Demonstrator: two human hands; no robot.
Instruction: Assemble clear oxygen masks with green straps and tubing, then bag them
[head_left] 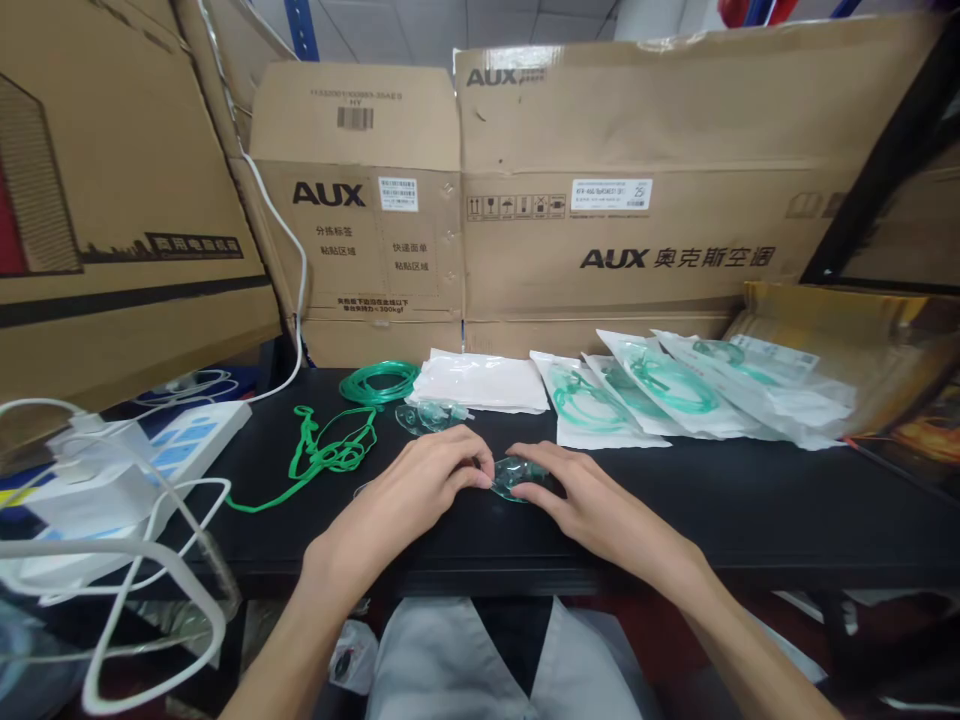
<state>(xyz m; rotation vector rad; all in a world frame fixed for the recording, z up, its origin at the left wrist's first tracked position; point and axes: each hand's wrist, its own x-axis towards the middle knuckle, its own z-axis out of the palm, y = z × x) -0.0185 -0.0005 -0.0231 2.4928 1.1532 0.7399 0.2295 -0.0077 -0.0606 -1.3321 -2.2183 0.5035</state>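
Note:
A small clear green plastic mask [511, 478] lies on the black table [750, 500] between my two hands. My left hand [420, 482] grips its left side with the fingertips, and my right hand [570, 490] grips its right side. Just behind my hands lies another clear mask piece [429, 414]. A green elastic strap [324, 455] lies loose to the left, and a coil of green tubing [379, 382] sits behind it.
Flat white bags [484, 382] and several sealed packs with green tubing [675, 395] lie along the back of the table. A white power strip [196, 432] with white cables is at the left. Large AUX cardboard boxes [600, 200] stand behind.

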